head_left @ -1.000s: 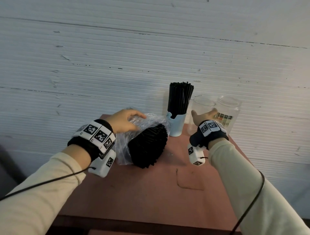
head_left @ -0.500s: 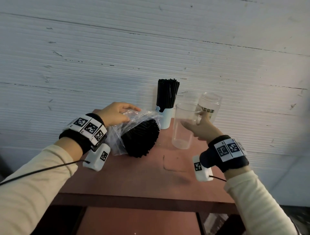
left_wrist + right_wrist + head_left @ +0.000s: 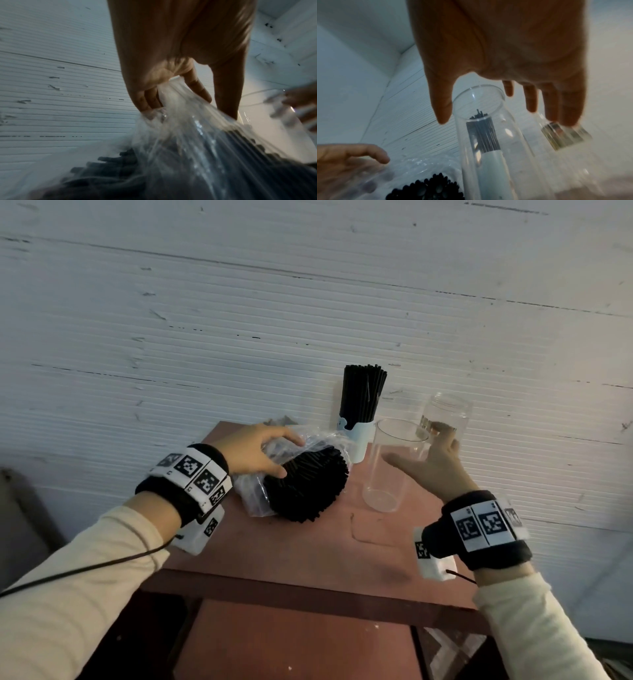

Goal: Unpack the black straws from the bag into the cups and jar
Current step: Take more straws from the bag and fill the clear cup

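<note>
A clear plastic bag (image 3: 253, 494) full of black straws (image 3: 308, 484) lies on its side on the reddish table (image 3: 308, 553), its open end facing me. My left hand (image 3: 260, 451) grips the top of the bag (image 3: 188, 128), fingers curled into the plastic. A white cup (image 3: 359, 440) at the back holds an upright bunch of straws (image 3: 363, 395). A clear cup (image 3: 390, 467) stands upright to its right, with a glass jar (image 3: 445, 416) behind it. My right hand (image 3: 431, 462) is spread beside the clear cup (image 3: 484, 135), thumb on one side and straight fingers (image 3: 531, 100) on the other.
The table stands against a white ribbed wall (image 3: 239, 337). Its front edge (image 3: 308, 594) lies close to me, with a lower reddish shelf (image 3: 291, 642) beneath. The jar stands near the table's back right corner.
My right hand carried the clear cup from the back beside the jar forward onto the table, and its fingers have since straightened. My left hand stayed on the bag.
</note>
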Demonstrator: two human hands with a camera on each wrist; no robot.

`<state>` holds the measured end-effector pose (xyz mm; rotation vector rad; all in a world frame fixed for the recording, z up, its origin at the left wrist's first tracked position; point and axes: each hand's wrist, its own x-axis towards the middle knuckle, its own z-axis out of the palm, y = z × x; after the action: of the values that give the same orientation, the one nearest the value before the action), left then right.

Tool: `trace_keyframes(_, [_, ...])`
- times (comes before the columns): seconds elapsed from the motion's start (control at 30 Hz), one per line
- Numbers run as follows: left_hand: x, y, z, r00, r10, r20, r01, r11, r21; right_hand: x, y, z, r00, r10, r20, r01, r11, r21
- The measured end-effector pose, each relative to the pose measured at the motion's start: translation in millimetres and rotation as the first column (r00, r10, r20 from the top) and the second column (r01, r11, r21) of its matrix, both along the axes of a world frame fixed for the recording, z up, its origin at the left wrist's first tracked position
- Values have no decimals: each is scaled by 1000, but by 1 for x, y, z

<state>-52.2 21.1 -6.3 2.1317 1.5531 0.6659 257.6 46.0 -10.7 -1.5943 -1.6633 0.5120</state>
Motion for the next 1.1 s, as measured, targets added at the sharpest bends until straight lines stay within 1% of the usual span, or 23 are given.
trace_keyframes(0.03, [-1,0,-2,996,23,-83,-23,1000,-4,-6,-5,4,1000,-15,-6,16,991,130])
trace_keyframes(0.07, [-1,0,-3,989,51,-140,-53,999,-8,-13,-11,8,1000,-15,-8,17,964,267])
trace_keyframes(0.13, [0,-2,-4,978,106,-181,-106,994,11,-29,-18,17,999,16,38,-33,868,495])
trace_keyframes(0.17, [0,-3,-3,976,131,-174,-127,991,36,-38,-21,21,996,60,72,-90,832,548])
trace_keyframes(0.2, [0,-3,-3,977,154,-147,-148,988,51,-48,-21,22,986,132,102,-167,815,555])
trace_keyframes(0.23, [-2,-2,-2,978,178,-105,-172,983,63,-59,-22,23,967,219,131,-255,812,526])
trace_keyframes(0.3, [-6,0,-2,970,241,-37,-238,968,84,-84,-19,19,921,339,194,-390,828,403])
trace_keyframes(0.33, [-8,0,0,966,259,-15,-256,961,107,-97,-16,14,896,370,245,-436,840,323])
trace_keyframes(0.4, [-10,1,3,969,244,47,-248,957,148,-123,-7,5,833,416,363,-499,850,169])
trace_keyframes(0.47, [-13,2,6,973,201,113,-219,960,175,-145,1,-1,774,436,459,-516,855,57])
trace_keyframes(0.53, [-19,4,10,969,198,149,-225,955,196,-162,8,-2,705,423,570,-490,871,-40])
trace_keyframes(0.6, [-25,3,12,958,217,187,-256,942,218,-173,15,-3,641,395,659,-459,884,-84])
trace_keyframes(0.63, [-29,3,12,954,231,193,-271,937,220,-176,19,-5,621,385,683,-454,887,-87])
trace_keyframes(0.7, [-35,0,10,952,257,168,-283,945,161,-179,25,-9,572,382,726,-469,878,-93])
trace_keyframes(0.8, [-43,-5,4,968,252,7,-252,966,62,-181,29,-15,504,408,761,-499,857,-129])
trace_keyframes(0.87, [-45,-7,1,966,256,-23,-255,965,59,-181,30,-15,502,419,756,-517,847,-126])
trace_keyframes(1.0, [-45,-4,-3,955,291,66,-297,946,128,-176,28,-9,564,437,701,-539,838,-89])
trace_keyframes(1.1, [-38,1,1,939,312,143,-337,919,206,-170,29,-10,635,427,644,-536,843,-31])
